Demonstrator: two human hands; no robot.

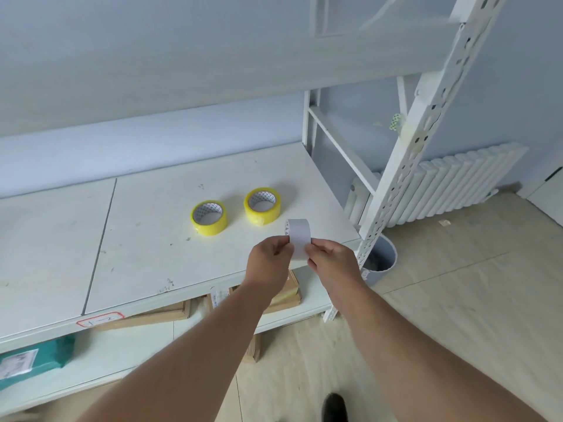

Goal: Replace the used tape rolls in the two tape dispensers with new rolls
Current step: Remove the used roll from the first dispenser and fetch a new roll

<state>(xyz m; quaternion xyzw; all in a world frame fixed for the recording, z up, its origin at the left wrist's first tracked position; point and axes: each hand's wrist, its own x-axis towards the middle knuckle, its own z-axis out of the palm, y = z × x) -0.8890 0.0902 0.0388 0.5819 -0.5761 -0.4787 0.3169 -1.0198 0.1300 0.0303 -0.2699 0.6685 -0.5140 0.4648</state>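
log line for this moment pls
left hand: pinches white roll | right hand: pinches it too | two yellow rolls: flat on shelf

My spot looks like stockroom or packing room: white slotted metal rack (426, 123), bare shelf boards (152, 239), cardboard boxes (286, 295) and green parcel (36, 357) stored below, numbered shelf label (100, 318), radiator (457, 181), bin (384, 261).
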